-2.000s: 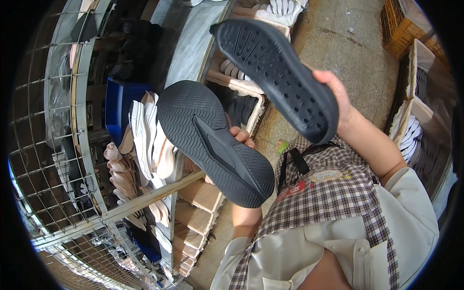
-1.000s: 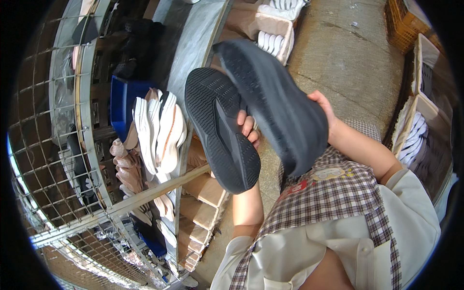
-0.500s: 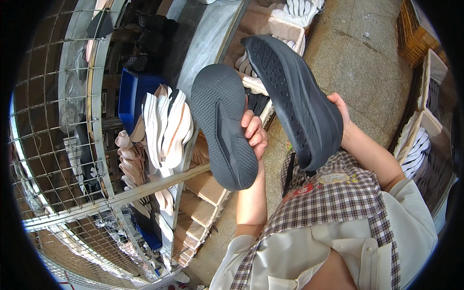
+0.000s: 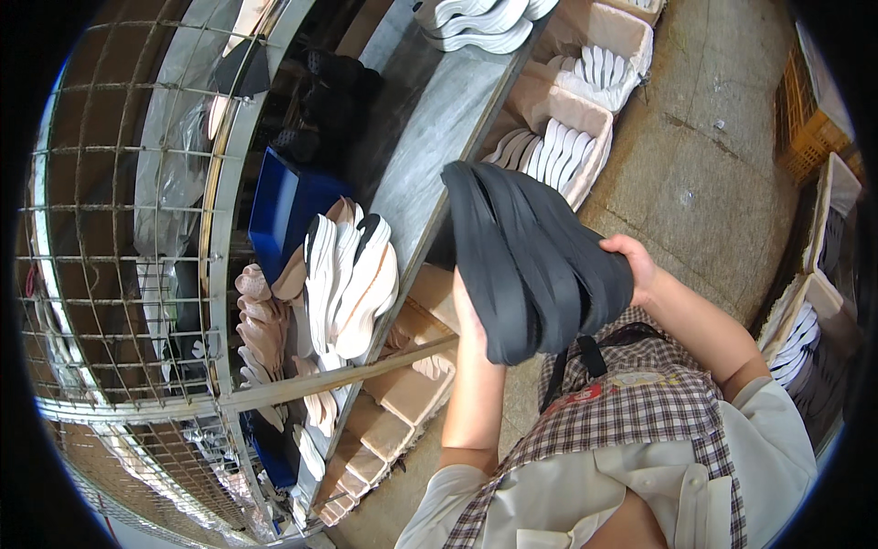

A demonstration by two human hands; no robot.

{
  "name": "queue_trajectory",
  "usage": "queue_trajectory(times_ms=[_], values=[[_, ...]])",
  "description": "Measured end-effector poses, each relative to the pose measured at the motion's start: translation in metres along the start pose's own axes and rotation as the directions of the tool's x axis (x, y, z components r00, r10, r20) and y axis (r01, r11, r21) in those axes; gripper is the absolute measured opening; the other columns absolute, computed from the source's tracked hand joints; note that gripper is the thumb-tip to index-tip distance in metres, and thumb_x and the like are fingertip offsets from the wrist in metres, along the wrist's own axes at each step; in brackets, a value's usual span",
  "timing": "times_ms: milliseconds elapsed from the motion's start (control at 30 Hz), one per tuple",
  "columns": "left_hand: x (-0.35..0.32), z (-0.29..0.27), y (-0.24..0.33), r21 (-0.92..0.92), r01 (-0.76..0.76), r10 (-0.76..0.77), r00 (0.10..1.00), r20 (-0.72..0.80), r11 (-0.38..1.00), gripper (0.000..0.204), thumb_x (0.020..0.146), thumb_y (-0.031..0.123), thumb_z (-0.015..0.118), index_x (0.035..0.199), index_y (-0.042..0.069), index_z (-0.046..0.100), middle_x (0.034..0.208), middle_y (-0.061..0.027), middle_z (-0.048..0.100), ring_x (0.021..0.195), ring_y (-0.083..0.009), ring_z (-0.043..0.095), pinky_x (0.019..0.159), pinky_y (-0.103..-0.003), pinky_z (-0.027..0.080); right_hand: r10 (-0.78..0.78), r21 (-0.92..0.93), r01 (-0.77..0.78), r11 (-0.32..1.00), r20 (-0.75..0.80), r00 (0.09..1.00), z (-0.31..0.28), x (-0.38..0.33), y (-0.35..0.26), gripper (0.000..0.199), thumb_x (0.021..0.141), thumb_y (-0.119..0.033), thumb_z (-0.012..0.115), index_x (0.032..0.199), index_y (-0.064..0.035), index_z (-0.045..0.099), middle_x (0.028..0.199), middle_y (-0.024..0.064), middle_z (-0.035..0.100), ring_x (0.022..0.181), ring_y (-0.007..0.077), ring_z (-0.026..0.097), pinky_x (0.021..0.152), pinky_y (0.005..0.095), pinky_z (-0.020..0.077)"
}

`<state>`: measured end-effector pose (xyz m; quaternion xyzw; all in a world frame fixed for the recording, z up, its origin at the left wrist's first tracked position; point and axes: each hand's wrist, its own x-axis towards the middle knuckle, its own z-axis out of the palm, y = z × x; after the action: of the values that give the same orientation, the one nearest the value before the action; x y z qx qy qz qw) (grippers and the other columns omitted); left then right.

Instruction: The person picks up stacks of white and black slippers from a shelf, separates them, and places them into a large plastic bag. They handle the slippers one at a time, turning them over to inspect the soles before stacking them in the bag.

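The two dark grey shoe soles (image 4: 530, 261) were pressed flat against each other as a matched pair, held up in front of the person's chest, just right of the picture's centre. The left hand (image 4: 468, 316) sat under the pair at about 7 o'clock of it, mostly hidden behind the soles, so how its fingers lay could not be told beyond that they bore against the near sole. The right hand (image 4: 636, 265) clasped the pair's end at about 3 o'clock, its fingers curled round the edge. Judging from this, the pairing looked done, while setting the pair down looked left to do, since it touched nothing but the hands. At 9 o'clock of the pair, a stack of white and tan soles (image 4: 343, 279) stood on edge beside a blue bin (image 4: 279, 206), near the grey metal surface (image 4: 439, 128). At 12 o'clock, cardboard boxes of white soles (image 4: 562, 146) stood on the concrete floor (image 4: 704, 156). A wire mesh rack (image 4: 110, 274) filled the far left.
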<state>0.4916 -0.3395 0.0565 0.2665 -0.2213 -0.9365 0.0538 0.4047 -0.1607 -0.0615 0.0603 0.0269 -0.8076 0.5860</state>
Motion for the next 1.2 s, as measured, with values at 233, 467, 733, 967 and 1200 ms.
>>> queue_trajectory(times_ms=[233,467,733,967,1200], values=[[0.111,0.012,0.092,0.126,-0.277,0.261,0.957,0.128,0.953,0.031,0.096,0.02,0.042,0.12,0.003,0.05,0.115,-0.0131,0.058,0.102,-0.0249,0.058,0.089,-0.039,0.049,0.025,-0.059,-0.02,0.998,0.071,0.997,0.043,0.137,-0.075,0.032,0.092,-0.03,0.047,0.108,-0.0046,0.06,0.103,0.0139,0.066,0.089,0.0259,0.066,0.084,0.0439,0.0524],[0.229,0.032,0.154,0.282,-0.32,0.325,0.945,0.03,0.905,0.035,0.095,0.016,0.042,0.13,0.013,0.041,0.128,-0.0084,0.049,0.111,-0.0263,0.052,0.095,-0.044,0.044,-0.462,-0.221,0.407,0.886,-0.489,0.74,0.014,0.277,-0.143,0.023,0.092,-0.023,0.046,0.088,-0.0034,0.058,0.081,0.0121,0.064,0.069,0.0251,0.063,0.067,0.0401,0.0542],[0.297,0.017,0.199,0.43,-0.463,0.566,0.811,-0.146,0.775,0.053,0.09,0.037,0.053,0.131,0.005,0.044,0.128,-0.0081,0.052,0.113,-0.027,0.051,0.1,-0.041,0.036,-0.637,-0.227,0.639,0.735,-0.556,0.535,-0.004,0.34,-0.17,0.027,0.09,-0.034,0.046,0.091,-0.0079,0.054,0.078,0.003,0.052,0.074,0.0164,0.051,0.07,0.0358,0.0452],[0.355,-0.054,0.338,0.263,-0.586,0.641,0.668,-0.378,0.766,0.074,0.08,0.046,0.066,0.136,0.006,0.039,0.139,-0.0122,0.041,0.119,-0.0335,0.045,0.096,-0.053,0.039,-0.632,-0.472,0.442,0.763,-0.689,0.356,-0.019,0.297,-0.145,0.027,0.088,-0.042,0.05,0.095,-0.0156,0.056,0.088,-0.0037,0.057,0.079,0.0088,0.05,0.063,0.0273,0.0395],[0.388,-0.097,0.381,0.254,-0.563,0.613,0.659,-0.436,0.786,0.065,0.08,0.024,0.072,0.133,0.008,0.038,0.135,-0.0127,0.043,0.119,-0.035,0.043,0.091,-0.055,0.042,-0.45,-0.364,0.268,0.892,-0.765,0.461,-0.072,0.2,-0.074,0.015,0.087,-0.03,0.053,0.09,-0.0155,0.055,0.081,-0.0038,0.055,0.067,0.0077,0.051,0.055,0.0229,0.0381]])
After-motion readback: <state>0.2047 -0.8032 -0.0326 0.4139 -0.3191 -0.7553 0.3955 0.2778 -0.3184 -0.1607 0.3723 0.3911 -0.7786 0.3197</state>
